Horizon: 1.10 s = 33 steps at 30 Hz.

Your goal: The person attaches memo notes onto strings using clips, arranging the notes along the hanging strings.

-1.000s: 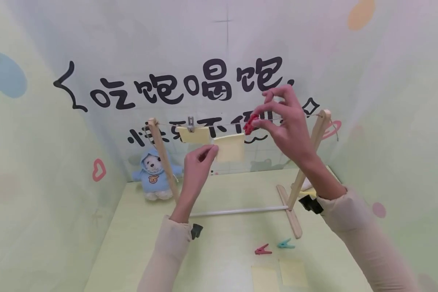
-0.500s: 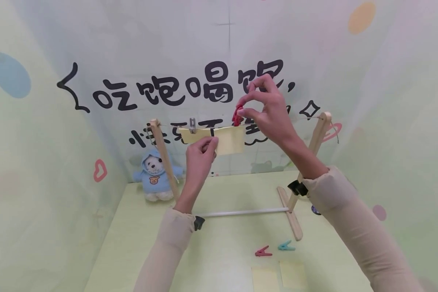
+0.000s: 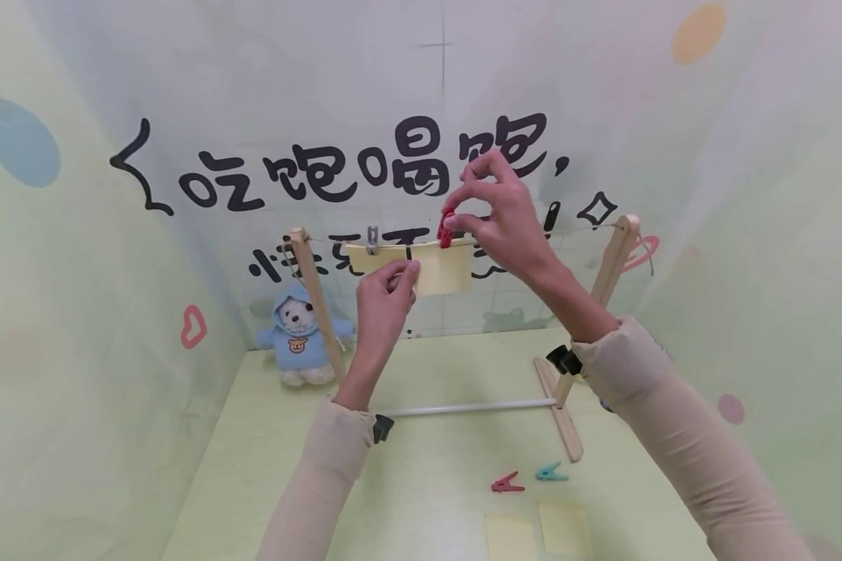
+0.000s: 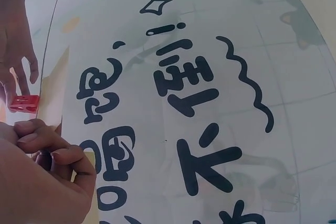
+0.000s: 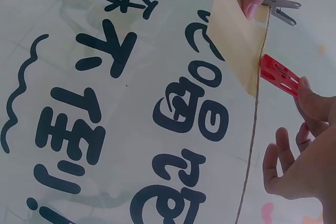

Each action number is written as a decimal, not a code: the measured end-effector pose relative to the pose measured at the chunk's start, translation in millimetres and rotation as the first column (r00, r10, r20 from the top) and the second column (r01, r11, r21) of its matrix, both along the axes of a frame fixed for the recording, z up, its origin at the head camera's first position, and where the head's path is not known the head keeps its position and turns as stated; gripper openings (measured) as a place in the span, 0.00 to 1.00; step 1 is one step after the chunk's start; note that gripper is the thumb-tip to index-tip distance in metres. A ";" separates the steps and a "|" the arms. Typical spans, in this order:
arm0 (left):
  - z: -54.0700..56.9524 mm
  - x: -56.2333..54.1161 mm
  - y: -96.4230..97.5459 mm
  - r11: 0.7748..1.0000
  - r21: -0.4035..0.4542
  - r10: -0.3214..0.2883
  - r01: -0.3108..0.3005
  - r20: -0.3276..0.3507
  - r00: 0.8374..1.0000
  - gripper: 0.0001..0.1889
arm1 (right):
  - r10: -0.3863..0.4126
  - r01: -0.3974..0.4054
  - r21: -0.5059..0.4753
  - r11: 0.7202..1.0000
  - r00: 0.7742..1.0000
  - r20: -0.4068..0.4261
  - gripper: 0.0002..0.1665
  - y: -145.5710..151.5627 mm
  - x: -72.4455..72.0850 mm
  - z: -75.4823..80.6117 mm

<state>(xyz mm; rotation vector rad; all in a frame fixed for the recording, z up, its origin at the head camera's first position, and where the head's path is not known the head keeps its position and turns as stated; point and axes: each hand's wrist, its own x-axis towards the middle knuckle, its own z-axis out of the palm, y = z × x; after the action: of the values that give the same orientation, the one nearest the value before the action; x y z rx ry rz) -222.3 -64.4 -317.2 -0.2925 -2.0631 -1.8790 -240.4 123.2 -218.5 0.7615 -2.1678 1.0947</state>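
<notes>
A pale yellow paper square (image 3: 443,269) hangs against the string, and my left hand (image 3: 384,300) pinches its left edge between thumb and fingers. My right hand (image 3: 511,226) pinches a red clothespin (image 3: 445,229) by its handle ends, above the paper. In the right wrist view, the tip of that red clothespin (image 5: 279,73) is right at the string (image 5: 254,129) and the paper's top edge. To the left, a grey clothespin (image 3: 373,240) holds a second yellow paper (image 3: 363,260) on the string, partly hidden behind my left hand.
Two wooden posts (image 3: 612,265) carry the string, joined below by a white rod (image 3: 470,407). A plush toy in blue (image 3: 298,339) sits by the left post. On the table (image 3: 421,483) lie a pink clothespin (image 3: 507,482), a teal clothespin (image 3: 551,471) and two yellow papers (image 3: 564,527).
My right hand has moved left and brought the red clothespin down onto the paper's top edge at the string. My left hand has raised the paper slightly to the string.
</notes>
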 end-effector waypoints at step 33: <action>-2.9 1.7 -0.3 1.000 0.017 0.007 -0.008 0.062 0.998 0.14 | -0.012 -0.003 0.148 0.989 0.995 0.102 0.20 0.5 5.9 -12.4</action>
<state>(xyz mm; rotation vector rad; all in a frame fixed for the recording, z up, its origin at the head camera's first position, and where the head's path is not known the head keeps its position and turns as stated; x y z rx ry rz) -220.6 -64.7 -320.1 -0.2250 -2.0843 -1.9232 -234.5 123.7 -230.9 0.7799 -2.3575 0.9987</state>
